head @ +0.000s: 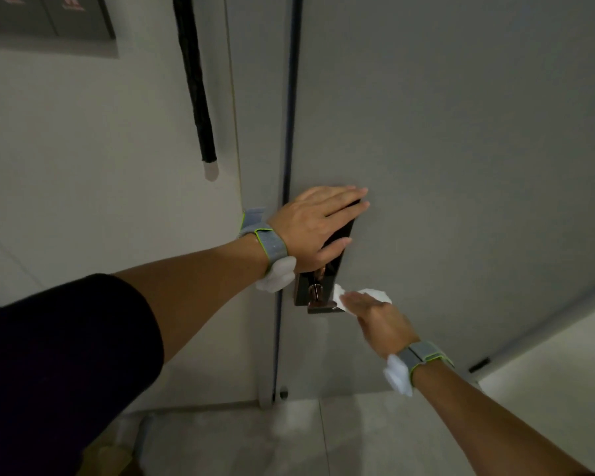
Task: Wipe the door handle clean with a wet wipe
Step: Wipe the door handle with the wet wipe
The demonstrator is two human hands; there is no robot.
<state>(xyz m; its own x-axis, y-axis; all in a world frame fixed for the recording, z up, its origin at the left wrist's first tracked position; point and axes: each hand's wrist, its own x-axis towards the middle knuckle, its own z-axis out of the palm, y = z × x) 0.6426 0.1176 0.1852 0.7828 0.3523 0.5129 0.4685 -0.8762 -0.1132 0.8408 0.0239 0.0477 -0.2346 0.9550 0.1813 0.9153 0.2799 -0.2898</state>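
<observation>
A: On the grey door (461,166), near its left edge, there's the black lock plate (340,235) with the door handle (318,298) at its lower end. Mostly covered, I only get a coppery bit of it.

B: Hands?

A: Left hand (318,228) lies flat over the upper part of the plate, fingers straight and close together, tips on the door. Holding nothing. Right hand (375,317) is just beside the handle's right side, fingers extended and together, pressing the white wet wipe (368,295) against the door or plate edge. Wipe is crumpled, sticking out above the fingers.

B: Is the wipe on the handle itself?

A: Touching or just beside it, can't tell. Handle is too dark and small here.

B: Step?

A: Wiping around the handle base, I'd judge. Progress unclear.

B: Tips for doing it well?

A: My read: slide the wipe left so it covers the handle, then fold it around the grip rather than pushing flat, so underside and back get cleaned. Left hand bracing the door helps, but it hides the upper plate, so it should shift if that part needs wiping. Bunched wipe could snag on the plate's bottom corner.

B: Anything else?

A: Grey bands with green trim on both wrists (272,245). Done.
</observation>
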